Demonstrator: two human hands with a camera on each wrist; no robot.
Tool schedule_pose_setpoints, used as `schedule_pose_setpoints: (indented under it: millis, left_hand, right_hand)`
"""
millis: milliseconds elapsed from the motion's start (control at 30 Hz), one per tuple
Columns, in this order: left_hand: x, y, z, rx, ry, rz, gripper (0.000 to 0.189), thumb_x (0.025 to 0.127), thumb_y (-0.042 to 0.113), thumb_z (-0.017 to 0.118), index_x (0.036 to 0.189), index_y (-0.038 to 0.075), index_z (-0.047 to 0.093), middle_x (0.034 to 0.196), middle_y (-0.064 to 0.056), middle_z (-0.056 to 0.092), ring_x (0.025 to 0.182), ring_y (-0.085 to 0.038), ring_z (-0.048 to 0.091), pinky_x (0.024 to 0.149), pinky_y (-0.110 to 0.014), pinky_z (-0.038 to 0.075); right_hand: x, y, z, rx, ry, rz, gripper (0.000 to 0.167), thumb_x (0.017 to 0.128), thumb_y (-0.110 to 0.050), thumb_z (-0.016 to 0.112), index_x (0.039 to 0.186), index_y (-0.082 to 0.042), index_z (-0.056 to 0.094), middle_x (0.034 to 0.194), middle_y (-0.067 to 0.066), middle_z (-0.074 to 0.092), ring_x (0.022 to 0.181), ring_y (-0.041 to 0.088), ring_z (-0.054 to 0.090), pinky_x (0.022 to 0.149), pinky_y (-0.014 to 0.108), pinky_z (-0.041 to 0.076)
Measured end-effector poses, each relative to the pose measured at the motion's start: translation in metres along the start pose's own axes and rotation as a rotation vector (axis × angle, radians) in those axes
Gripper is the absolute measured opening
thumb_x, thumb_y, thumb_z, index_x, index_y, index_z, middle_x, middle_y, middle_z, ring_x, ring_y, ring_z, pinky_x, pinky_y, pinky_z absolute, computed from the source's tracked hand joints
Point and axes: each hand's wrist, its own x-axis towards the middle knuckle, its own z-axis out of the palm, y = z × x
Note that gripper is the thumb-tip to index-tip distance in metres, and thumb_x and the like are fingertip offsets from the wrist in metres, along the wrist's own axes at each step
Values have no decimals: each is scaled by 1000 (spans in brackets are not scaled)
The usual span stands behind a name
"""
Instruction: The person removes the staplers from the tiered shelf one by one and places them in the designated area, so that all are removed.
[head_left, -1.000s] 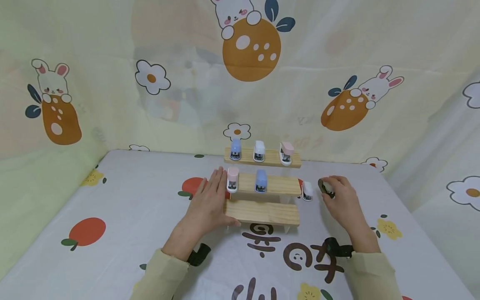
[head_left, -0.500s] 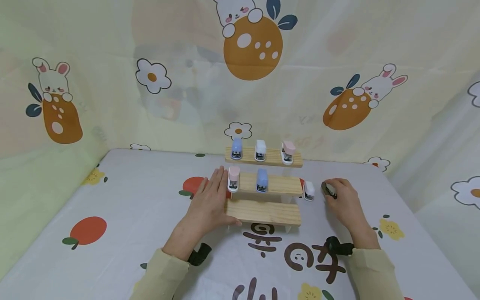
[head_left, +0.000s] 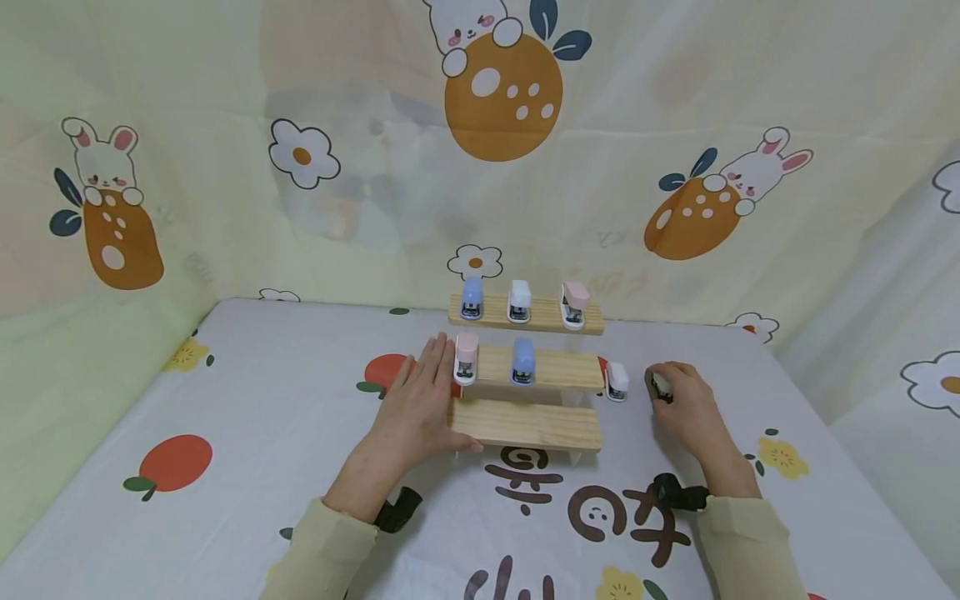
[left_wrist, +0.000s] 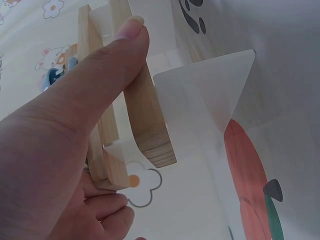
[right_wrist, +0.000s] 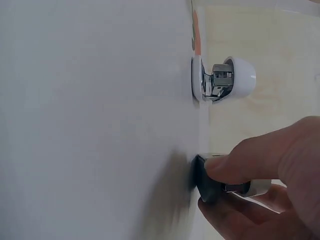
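A wooden three-tier rack stands mid-table. My left hand lies along its left end, fingers straight, the thumb resting at the front edge of the lowest shelf. To the right of the rack, my right hand pinches a mini stapler between thumb and fingers, tilted with its dark base showing; part of it is hidden by the fingers. A white mini stapler sits on the table between rack and right hand. On the middle shelf are a pink stapler and a blue stapler.
The top shelf carries another blue stapler, a white one and a pink stapler. Clear supports hold up the shelves. A printed cloth covers the table, and a patterned curtain hangs behind it.
My right hand has shifted slightly to the right and nearer the body, keeping its pinch on the mini stapler. The left hand stays against the rack.
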Motion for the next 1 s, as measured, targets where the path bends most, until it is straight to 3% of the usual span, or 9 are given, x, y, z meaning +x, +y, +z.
schedule_pose_setpoints:
  millis: [367, 600, 833, 1000]
  left_hand:
    - [0, 0, 0, -3, -7, -3, 141, 56, 62, 89, 158, 0, 13, 166, -15, 14, 154, -30, 16, 126, -49, 18]
    - [0, 0, -1, -1, -4, -1, 141, 56, 62, 89, 158, 0, 13, 166, -15, 15, 154, -30, 17, 126, -49, 18]
    - [0, 0, -1, 10, 2, 0, 141, 56, 64, 89, 158, 0, 14, 166, -15, 15, 154, -30, 18, 126, -49, 19]
    - [0, 0, -1, 11, -6, 3, 141, 56, 63, 88, 158, 0, 14, 166, -16, 14, 154, -30, 17, 126, -49, 19]
  right_hand:
    - [-1, 2, 2, 42, -11, 33, 48, 79, 13, 62, 126, 10, 54, 135, 37, 42, 118, 55, 47, 93, 66, 47]
    - [0, 4, 2, 55, 29, 35, 45, 79, 14, 63, 123, 10, 55, 134, 38, 42, 118, 57, 47, 94, 70, 45]
    - [1, -3, -2, 34, -46, 98, 47, 84, 7, 62, 130, 7, 52, 141, 39, 34, 124, 58, 41, 100, 72, 40]
    - [-4, -16, -12, 32, 27, 66, 45, 87, 3, 62, 131, 5, 53, 143, 37, 35, 128, 56, 38, 102, 72, 39]
